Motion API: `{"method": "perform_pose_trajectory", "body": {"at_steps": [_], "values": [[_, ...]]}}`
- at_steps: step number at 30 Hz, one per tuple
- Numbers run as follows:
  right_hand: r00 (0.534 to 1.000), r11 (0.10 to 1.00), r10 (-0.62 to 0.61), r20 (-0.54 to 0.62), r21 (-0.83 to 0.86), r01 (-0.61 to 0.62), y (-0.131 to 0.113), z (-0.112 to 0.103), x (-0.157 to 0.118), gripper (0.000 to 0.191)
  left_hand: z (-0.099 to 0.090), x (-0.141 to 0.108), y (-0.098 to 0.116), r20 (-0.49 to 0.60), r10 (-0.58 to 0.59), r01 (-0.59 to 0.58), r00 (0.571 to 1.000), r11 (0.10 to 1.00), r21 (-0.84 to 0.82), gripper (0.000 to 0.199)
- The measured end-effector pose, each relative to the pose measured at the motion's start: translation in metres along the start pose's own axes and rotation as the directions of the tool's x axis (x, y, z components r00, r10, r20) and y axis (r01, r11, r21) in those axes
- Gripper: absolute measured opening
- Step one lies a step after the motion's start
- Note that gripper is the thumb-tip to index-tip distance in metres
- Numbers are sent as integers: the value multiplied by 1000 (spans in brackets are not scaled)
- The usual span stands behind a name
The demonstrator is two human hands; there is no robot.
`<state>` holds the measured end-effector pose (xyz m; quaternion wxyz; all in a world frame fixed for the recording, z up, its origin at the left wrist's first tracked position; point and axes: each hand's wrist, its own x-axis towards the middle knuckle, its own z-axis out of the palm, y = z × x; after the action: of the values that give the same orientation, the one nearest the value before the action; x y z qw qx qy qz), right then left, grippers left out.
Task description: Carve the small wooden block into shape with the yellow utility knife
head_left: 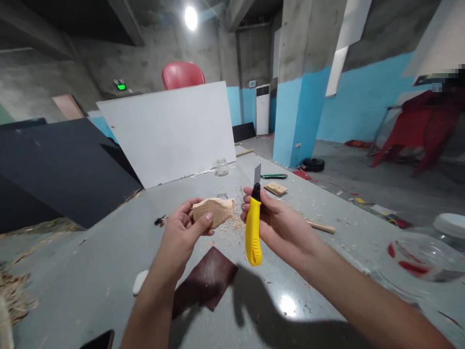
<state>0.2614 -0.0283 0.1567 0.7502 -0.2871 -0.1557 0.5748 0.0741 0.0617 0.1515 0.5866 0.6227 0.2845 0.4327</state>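
My left hand [189, 224] is closed on a pale, partly carved piece of wood [214, 212], thumb across its face. In my right hand [278, 218] is a yellow utility knife [254, 232] with a black collar, its blade pointing up and away from me. The blade stands apart from the wood, to its right. Wood shavings [238, 225] lie scattered on the grey table [119, 261] beneath both hands. A dark reddish-brown sheet, perhaps sandpaper [214, 278], lies nearer me, partly behind my left forearm.
Beyond my hands are a glass jar [222, 167], a green-and-black cutter [274, 176] and a small wooden block [276, 188]. A wooden stick [321, 226] lies to the right, with a clear plastic container [423, 257] farther right. A white board [174, 131] stands at the back.
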Motion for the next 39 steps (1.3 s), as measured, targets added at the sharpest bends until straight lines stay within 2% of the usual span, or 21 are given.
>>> {"method": "perform_pose_trajectory", "body": {"at_steps": [4,7,10,12,14,15,16,18,20,22,24,27,30,35,39], "values": [[997,994,-57,51,-88,61,6,0,-1,17,0,-1,2,-29,51,-48,998,994,98,49],[985,970,-126,118,-194,147,11,0,4,30,-2,0,2,-31,95,-87,995,976,200,43],[949,850,-222,223,-433,300,17,-5,15,35,-1,3,-3,-24,159,-142,987,931,337,33],[925,702,-227,304,-607,372,21,-12,25,32,3,4,-14,-27,209,-176,978,881,439,26],[915,532,-232,330,-745,403,25,-25,32,29,8,1,-36,-31,274,-212,961,808,549,22],[911,419,-252,327,-811,408,28,-32,33,25,10,-3,-49,-34,327,-235,944,744,626,20],[904,288,-268,332,-868,404,31,-40,32,20,11,-10,-64,-41,329,-224,943,724,653,19],[897,16,-248,366,-924,381,40,-56,24,20,9,-28,-94,-29,291,-192,956,700,688,14],[913,-196,-152,380,-917,349,52,-70,9,23,2,-51,-118,-31,237,-139,971,666,733,10],[941,-332,-61,334,-896,296,66,-80,-7,25,-10,-71,-135,-36,169,-76,985,609,789,6],[963,-431,1,268,-869,242,79,-87,-20,27,-21,-85,-144,-30,91,-23,995,533,846,6],[973,-500,73,220,-836,226,96,-90,-28,30,-31,-92,-149,-9,-14,14,1000,417,909,13],[975,-505,99,201,-834,223,109,-87,-28,34,-31,-91,-147,14,-77,13,997,343,939,11],[969,-524,173,175,-817,240,119,-83,-29,35,-32,-90,-140,108,-129,-61,986,321,945,17],[965,-539,229,130,-809,236,118,-83,-31,39,-33,-92,-138,127,-159,-71,979,315,946,18]]}}
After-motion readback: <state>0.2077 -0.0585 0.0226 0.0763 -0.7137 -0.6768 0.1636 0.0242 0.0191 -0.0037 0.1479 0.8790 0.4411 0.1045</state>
